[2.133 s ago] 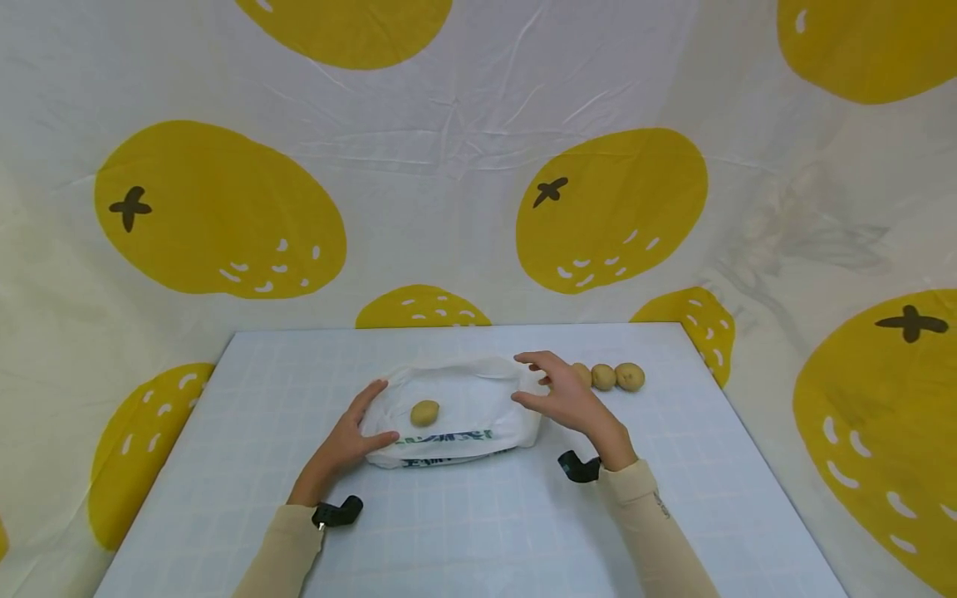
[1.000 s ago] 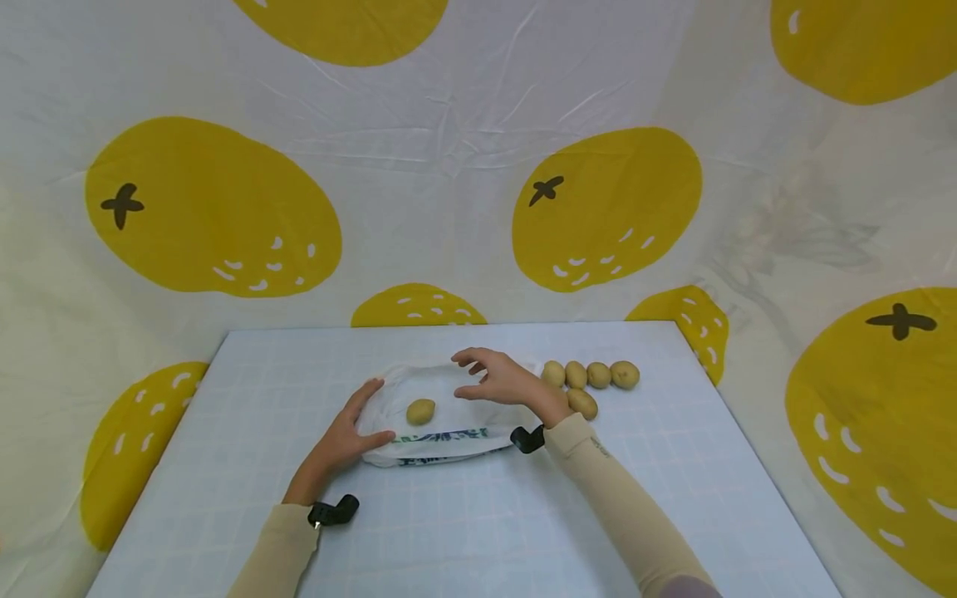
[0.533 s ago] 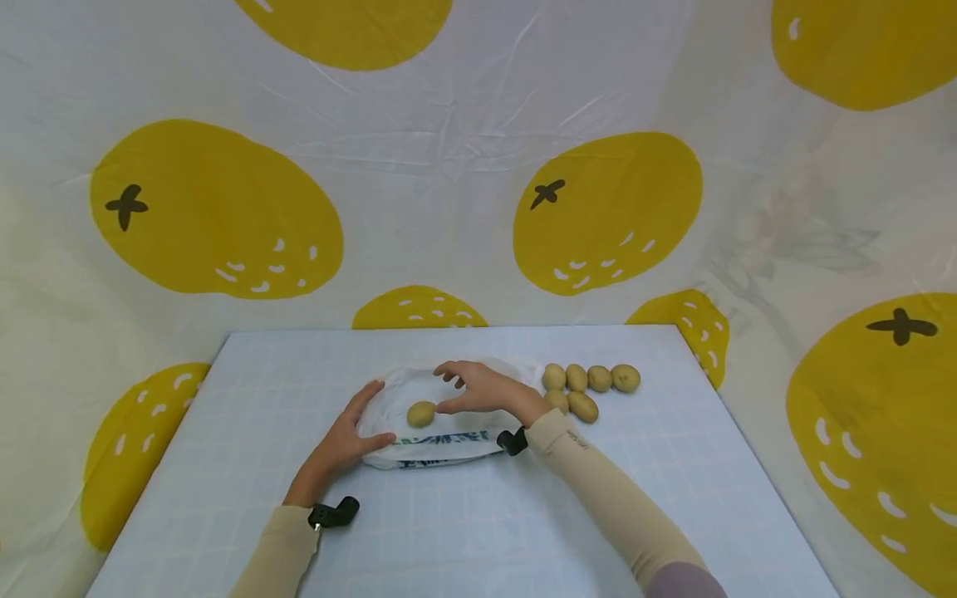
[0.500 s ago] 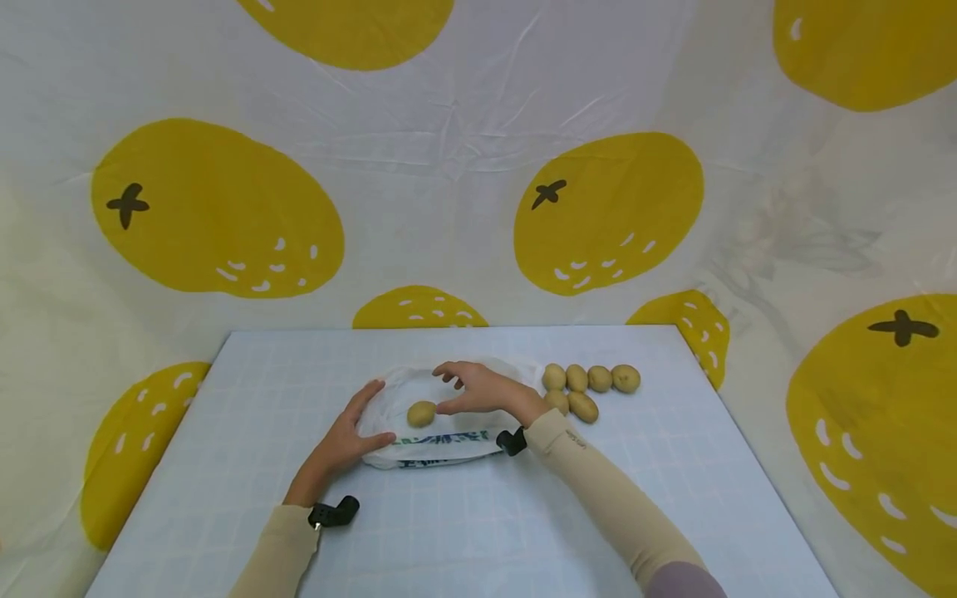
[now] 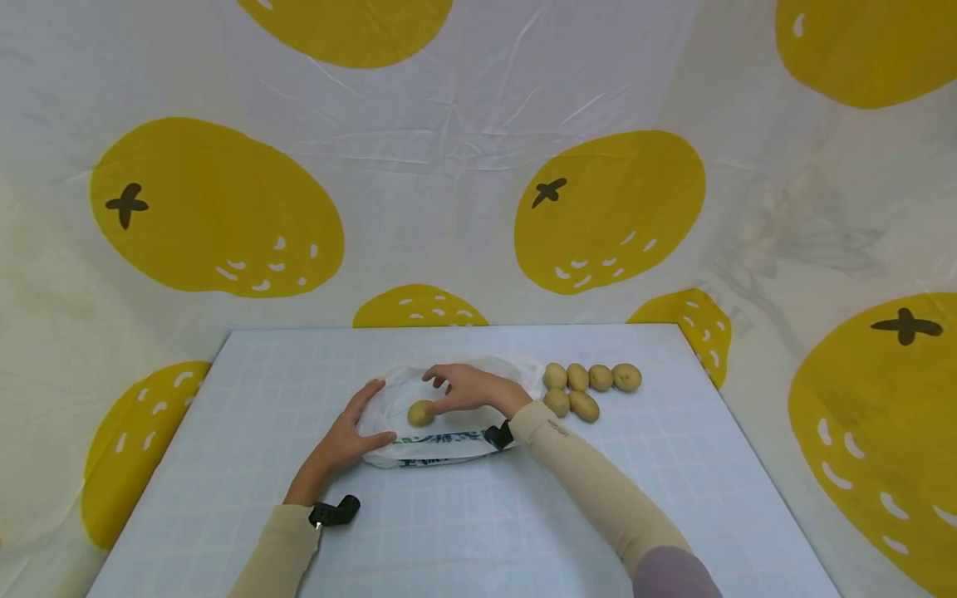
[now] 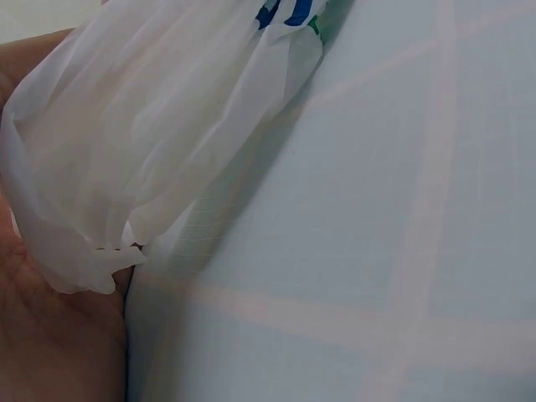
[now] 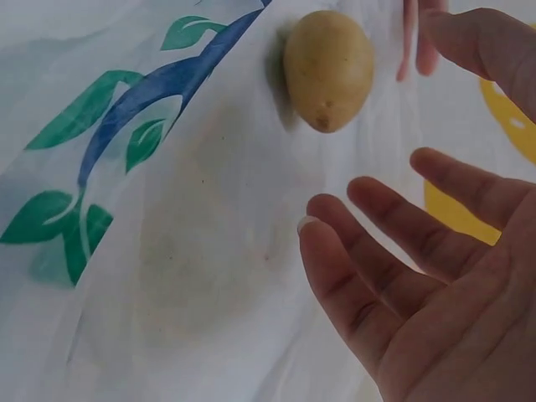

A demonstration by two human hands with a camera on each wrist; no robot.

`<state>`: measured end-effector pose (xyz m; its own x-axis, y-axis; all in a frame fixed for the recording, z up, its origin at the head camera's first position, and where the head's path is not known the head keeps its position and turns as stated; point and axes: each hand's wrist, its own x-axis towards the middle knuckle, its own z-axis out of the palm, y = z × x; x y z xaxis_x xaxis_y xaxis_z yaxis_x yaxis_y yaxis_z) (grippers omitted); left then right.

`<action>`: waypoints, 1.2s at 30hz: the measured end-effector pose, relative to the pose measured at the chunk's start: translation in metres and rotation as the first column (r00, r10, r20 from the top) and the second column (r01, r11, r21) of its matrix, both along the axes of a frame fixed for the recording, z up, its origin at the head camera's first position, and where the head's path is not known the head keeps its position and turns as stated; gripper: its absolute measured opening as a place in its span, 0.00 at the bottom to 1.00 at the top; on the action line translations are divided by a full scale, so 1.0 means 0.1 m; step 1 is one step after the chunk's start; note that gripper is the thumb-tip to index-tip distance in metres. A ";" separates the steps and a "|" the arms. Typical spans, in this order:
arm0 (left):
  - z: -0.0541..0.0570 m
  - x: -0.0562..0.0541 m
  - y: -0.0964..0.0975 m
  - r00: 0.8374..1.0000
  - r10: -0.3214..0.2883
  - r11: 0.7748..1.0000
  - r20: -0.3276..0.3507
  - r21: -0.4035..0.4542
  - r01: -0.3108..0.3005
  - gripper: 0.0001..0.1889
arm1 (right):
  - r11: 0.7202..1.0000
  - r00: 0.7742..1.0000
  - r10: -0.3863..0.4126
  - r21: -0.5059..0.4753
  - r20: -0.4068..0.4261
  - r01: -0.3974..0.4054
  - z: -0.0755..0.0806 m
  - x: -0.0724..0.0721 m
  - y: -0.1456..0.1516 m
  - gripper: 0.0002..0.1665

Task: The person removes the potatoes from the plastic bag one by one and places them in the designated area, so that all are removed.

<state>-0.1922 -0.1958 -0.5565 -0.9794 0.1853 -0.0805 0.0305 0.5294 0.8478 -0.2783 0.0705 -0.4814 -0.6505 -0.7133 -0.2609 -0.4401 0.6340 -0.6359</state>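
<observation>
A white plastic bag [image 5: 516, 428] with blue and green print lies on the table, its mouth spread wide. One potato [image 5: 419, 413] sits within the mouth; the right wrist view shows the potato [image 7: 329, 71] on the bag's white film. My left hand [image 5: 346, 432] rests against the bag's left end, thumb and fingers spread apart, with film [image 6: 126, 151] lying over its palm. Over the bag, my right hand [image 5: 467, 389] has its fingers loosely bent and parted. Its thumb is close beside the potato in the head view; contact there is hard to tell.
Right of the bag, several potatoes [image 5: 601, 378] form a row, with two more potatoes [image 5: 584, 406] in front. A pale checked cloth covers the table [image 5: 449, 531]. Behind it hangs a curtain [image 5: 419, 208] with big yellow fruit prints.
My right hand has moved left from the bag's right end to beside the potato in the bag. The potatoes it covered at right are now visible. My left hand stays put.
</observation>
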 end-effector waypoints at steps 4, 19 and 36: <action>0.03 0.00 0.01 1.000 0.002 1.000 0.004 0.013 -0.002 0.54 | 1.000 1.000 0.012 -0.009 0.013 -0.012 -0.02 -0.02 -0.06 0.40; 0.02 0.02 0.00 1.000 -0.001 1.000 -0.017 0.027 0.001 0.53 | 1.000 1.000 0.023 -0.011 0.016 -0.022 -0.14 -0.04 -0.16 0.31; 0.06 0.03 0.02 1.000 -0.005 1.000 -0.008 0.021 0.005 0.53 | 0.998 0.999 0.051 0.022 -0.008 -0.051 -0.17 -0.01 -0.25 0.21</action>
